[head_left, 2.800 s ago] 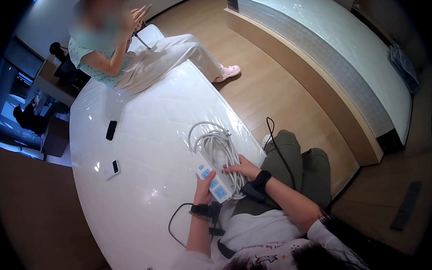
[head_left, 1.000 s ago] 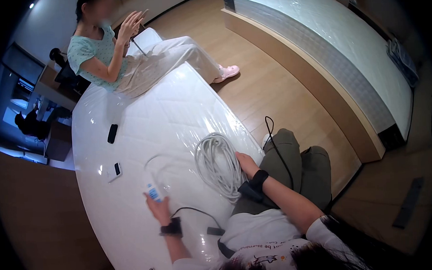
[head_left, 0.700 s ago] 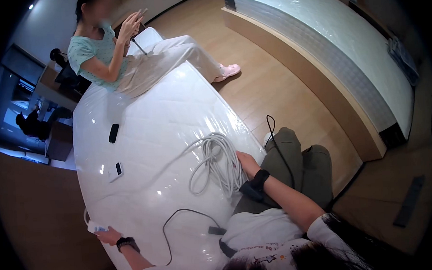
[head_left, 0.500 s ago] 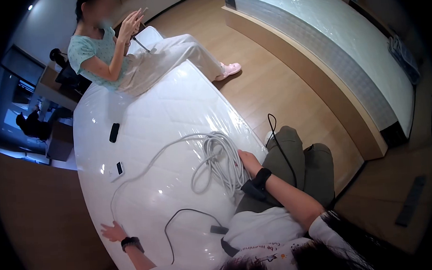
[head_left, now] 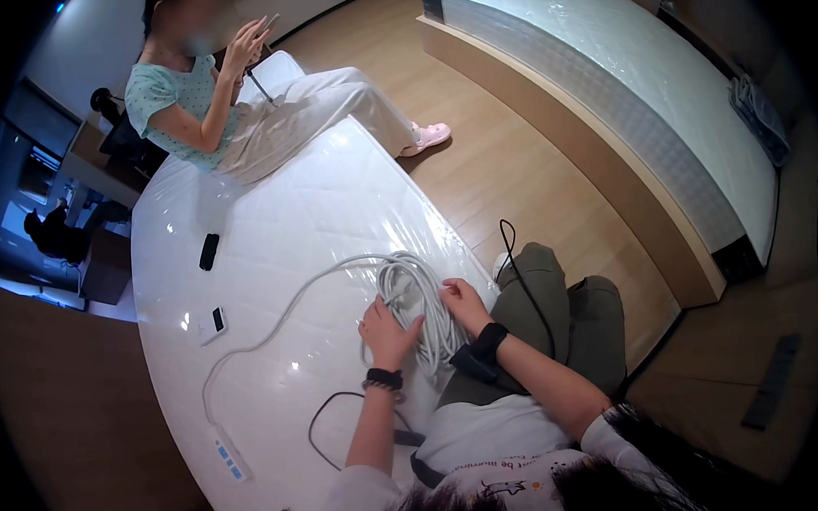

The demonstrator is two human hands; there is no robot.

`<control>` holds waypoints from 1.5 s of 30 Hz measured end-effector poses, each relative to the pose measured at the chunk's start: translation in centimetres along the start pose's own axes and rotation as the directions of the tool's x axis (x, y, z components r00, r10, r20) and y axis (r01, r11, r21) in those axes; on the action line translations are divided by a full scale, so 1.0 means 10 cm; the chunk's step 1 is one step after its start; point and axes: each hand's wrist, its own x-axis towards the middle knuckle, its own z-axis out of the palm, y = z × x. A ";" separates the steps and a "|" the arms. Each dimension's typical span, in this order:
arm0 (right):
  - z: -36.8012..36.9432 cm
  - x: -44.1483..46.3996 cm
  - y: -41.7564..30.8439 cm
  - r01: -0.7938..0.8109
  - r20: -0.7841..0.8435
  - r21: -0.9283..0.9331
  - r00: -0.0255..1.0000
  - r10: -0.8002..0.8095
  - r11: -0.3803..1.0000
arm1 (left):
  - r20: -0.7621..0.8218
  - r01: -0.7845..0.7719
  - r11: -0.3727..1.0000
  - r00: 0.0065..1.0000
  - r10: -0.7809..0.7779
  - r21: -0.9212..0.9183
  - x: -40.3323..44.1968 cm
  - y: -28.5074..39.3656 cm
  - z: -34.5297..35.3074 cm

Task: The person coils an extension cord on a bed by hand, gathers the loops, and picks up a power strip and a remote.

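A pale grey extension cord point(head_left: 432, 333) lies in a loose coil of several loops on the plastic-wrapped mattress point(head_left: 268, 207), beside my lap. My left hand point(head_left: 390, 335) rests over the coil's left side, thumb spread away from the fingers. At the right edge of the loops, my right hand point(head_left: 465, 306) has its fingers curled against the cord; the exact grip is partly hidden. One length runs left from the coil to a white power strip point(head_left: 228, 457) near the mattress edge. Both wrists wear black bands.
A small white device point(head_left: 213, 325) and a black object point(head_left: 209, 252) lie on the mattress. A thin black cable point(head_left: 320, 417) curves beside me. Another person point(head_left: 179, 110) sits at the far end, holding a phone. A second wrapped mattress point(head_left: 594, 70) stands across the wooden floor.
My left hand has moved right, from beside the power strip to the coil, uncovering the strip. My right hand stays at the coil's right edge, its fingers slightly shifted.
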 end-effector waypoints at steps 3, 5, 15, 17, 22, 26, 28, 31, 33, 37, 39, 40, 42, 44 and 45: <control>-0.02 -0.06 -0.12 -0.068 0.042 0.026 0.997 0.067 0.997 | -0.053 0.088 0.985 0.995 -0.081 0.147 0.00 0.08 0.05; -0.03 -0.07 -0.17 -0.081 0.065 0.031 0.995 0.079 0.996 | -0.002 0.165 0.975 0.986 -0.166 0.146 0.01 0.12 -0.03; -0.02 -0.09 -0.08 -0.140 0.194 0.127 0.974 0.114 0.982 | 0.189 0.370 0.878 0.927 -0.325 -0.303 -0.01 -0.28 -0.12; -0.01 -0.07 0.00 -0.136 0.189 0.132 0.976 0.110 0.982 | 0.131 0.355 0.856 0.935 -0.330 -0.376 -0.07 -0.37 -0.15; -0.04 -0.10 -0.10 -0.102 0.194 0.020 0.976 0.096 0.995 | 0.089 0.410 0.828 0.908 -0.409 -0.382 -0.25 -0.67 -0.54; -0.01 -0.05 0.04 -0.127 0.210 0.023 0.970 0.120 0.992 | 0.013 0.447 0.841 0.885 -0.466 -0.305 -0.38 -1.02 -0.68; -0.01 -0.05 0.04 -0.125 0.201 0.003 0.972 0.122 0.992 | -0.019 0.463 0.839 0.873 -0.488 -0.284 -0.45 -1.17 -0.73; -0.01 -0.06 0.03 -0.115 0.188 -0.020 0.975 0.116 0.993 | -0.055 0.493 0.849 0.858 -0.511 -0.191 -0.49 -1.22 -0.88; -0.03 -0.05 0.02 -0.096 0.199 -0.039 0.975 0.102 0.995 | -0.080 0.537 0.841 0.837 -0.541 -0.069 -0.49 -1.25 -0.95; -0.04 -0.05 0.01 -0.115 0.210 -0.018 0.971 0.116 0.993 | -0.033 0.573 0.819 0.819 -0.572 0.020 -0.51 -1.52 -0.90; -0.05 -0.05 -0.01 -0.135 0.224 -0.015 0.965 0.135 0.991 | 0.005 0.553 0.833 0.833 -0.553 0.018 -0.51 -1.61 -0.88; -0.06 -0.05 -0.03 -0.143 0.224 -0.013 0.964 0.142 0.990 | 0.024 0.541 0.841 0.840 -0.541 0.017 -0.50 -1.64 -0.87; -0.06 -0.06 -0.05 -0.160 0.225 -0.007 0.961 0.158 0.987 | -0.055 0.538 0.842 0.842 -0.536 0.037 -0.51 -1.70 -0.90; -0.06 -0.05 -0.05 -0.153 0.227 -0.017 0.962 0.153 0.988 | -0.114 0.454 0.891 0.887 -0.448 0.029 -0.52 -1.70 -0.93; -0.05 -0.04 -0.04 -0.149 0.232 -0.023 0.961 0.150 0.989 | -0.138 0.367 0.930 0.922 -0.362 0.013 -0.50 -1.54 -1.03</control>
